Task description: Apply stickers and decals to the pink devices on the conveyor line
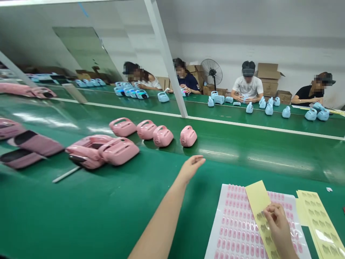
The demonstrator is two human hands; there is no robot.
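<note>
My left hand (192, 168) is stretched forward over the green table, fingers extended and holding nothing. Just beyond its fingertips stands a pink plastic housing with a handle (188, 136), not touched. My right hand (279, 223) is closed in a pinch over a yellow sticker strip (257, 196) with dark printed marks. Whatever is between its thumb and finger is too small to make out. Beneath the strip lies a white sheet (215, 230) carrying rows of small pink oval stickers (237, 223). More yellow sticker strips (319, 219) lie to the right.
Several pink housings (120, 151) stand at the left, with a thin pale stick (66, 175) beside them. A white post (168, 61) rises behind the belt (229, 144). Across it, several co-workers (248, 84) sit among light-blue housings (268, 109). A fan (212, 72) stands behind them.
</note>
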